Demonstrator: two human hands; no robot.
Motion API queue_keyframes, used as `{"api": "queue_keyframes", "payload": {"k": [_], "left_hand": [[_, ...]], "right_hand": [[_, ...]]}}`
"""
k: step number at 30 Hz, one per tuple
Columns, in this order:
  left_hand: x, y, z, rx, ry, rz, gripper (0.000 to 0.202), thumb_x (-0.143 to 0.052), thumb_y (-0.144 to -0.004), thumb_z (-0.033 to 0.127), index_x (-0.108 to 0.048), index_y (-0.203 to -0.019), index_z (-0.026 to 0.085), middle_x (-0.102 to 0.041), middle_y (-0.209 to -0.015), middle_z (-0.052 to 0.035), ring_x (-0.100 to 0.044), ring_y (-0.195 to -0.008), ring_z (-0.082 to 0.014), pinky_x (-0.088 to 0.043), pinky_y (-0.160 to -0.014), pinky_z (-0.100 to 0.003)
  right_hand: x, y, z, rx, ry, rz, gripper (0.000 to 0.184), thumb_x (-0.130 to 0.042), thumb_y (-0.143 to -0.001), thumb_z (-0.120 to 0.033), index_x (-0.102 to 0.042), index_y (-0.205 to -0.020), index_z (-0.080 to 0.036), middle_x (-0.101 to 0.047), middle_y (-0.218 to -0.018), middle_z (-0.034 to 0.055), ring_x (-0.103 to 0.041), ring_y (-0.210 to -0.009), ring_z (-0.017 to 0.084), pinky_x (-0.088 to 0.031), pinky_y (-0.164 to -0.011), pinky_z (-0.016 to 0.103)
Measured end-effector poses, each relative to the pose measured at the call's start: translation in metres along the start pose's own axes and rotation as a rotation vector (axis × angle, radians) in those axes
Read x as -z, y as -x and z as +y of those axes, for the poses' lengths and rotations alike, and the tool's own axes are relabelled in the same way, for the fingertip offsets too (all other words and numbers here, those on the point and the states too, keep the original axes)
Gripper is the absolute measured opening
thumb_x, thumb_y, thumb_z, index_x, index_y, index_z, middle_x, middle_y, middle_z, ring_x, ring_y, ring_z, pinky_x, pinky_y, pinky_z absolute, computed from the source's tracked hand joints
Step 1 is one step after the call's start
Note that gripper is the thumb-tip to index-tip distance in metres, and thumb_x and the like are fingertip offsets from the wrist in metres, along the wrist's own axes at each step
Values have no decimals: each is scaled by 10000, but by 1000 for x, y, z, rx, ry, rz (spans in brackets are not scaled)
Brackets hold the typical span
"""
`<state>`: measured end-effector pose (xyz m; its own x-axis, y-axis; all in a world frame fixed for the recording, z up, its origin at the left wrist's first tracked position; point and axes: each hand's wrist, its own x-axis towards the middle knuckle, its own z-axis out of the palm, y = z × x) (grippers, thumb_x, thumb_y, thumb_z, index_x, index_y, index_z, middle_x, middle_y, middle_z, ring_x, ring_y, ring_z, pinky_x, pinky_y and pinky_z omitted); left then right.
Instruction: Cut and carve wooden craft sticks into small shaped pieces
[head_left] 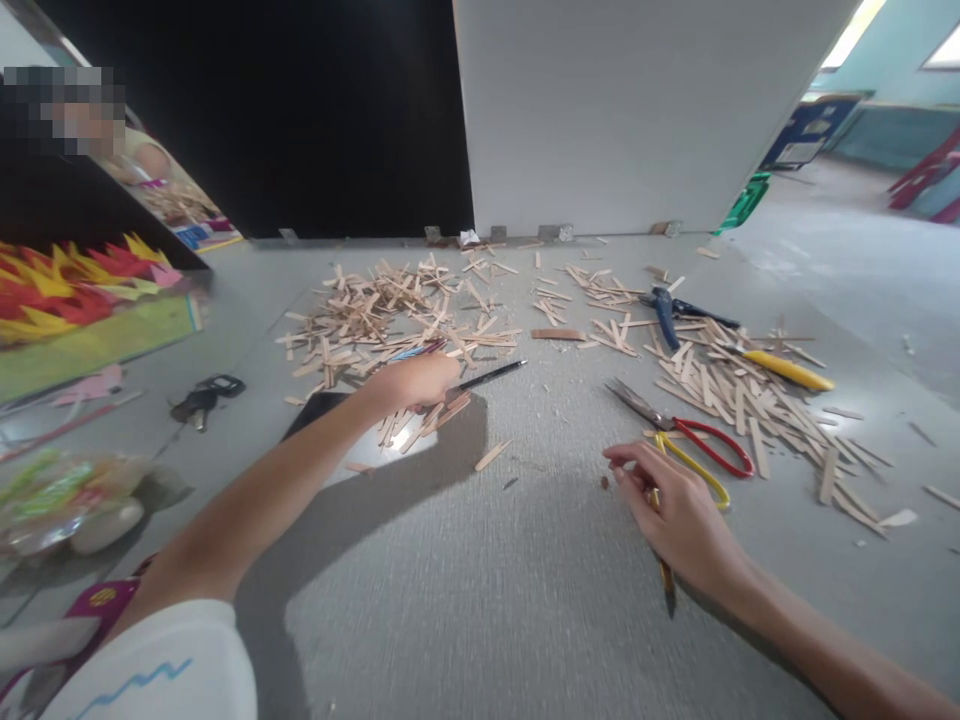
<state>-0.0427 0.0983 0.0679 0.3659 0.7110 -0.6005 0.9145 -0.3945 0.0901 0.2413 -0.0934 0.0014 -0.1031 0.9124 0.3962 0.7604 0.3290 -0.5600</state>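
Note:
My left hand (416,383) reaches forward to the near edge of a big heap of wooden sticks (390,315). Its fingers are curled over a small fan of sticks (424,418). A black pencil (491,375) lies pointing right from under its fingertips. My right hand (675,510) rests on the grey table (480,590), closed around a thin pencil-like tool (667,590) whose dark tip sticks out below the wrist. Red-and-yellow scissors (701,450) lie just beyond its fingers.
More sticks (750,395) are spread at the right, with blue pliers (664,312) and a yellow-handled cutter (787,370). A dark flat device (319,410) and keys (206,395) lie to the left. A white board (637,110) stands behind. Coloured paper crafts (75,290) and another person are at far left.

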Motion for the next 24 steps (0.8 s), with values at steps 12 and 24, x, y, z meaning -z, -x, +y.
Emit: {"api": "queue_keyframes", "payload": {"k": [12, 24], "left_hand": [[3, -3, -4, -62, 72, -132, 308, -782, -803, 190, -655, -523, 165, -709, -596, -71, -707, -612, -194, -527, -589, -244], [-8, -18, -11, -37, -154, 80, 223, -786, -701, 107, -657, -529, 169, -509, -432, -43, -629, -555, -246, -469, -612, -325]], "right_hand": [[1, -1, 0, 39, 22, 10, 142, -526, -1022, -210, -668, -1013, -219, -702, -739, -4, -652, -561, 148, -509, -572, 250], [-6, 2, 4, 119, 56, 0, 157, -493, -1049, -172, -647, -1064, -203, -723, -834, 41, -649, -594, 149, -524, -584, 254]]}}
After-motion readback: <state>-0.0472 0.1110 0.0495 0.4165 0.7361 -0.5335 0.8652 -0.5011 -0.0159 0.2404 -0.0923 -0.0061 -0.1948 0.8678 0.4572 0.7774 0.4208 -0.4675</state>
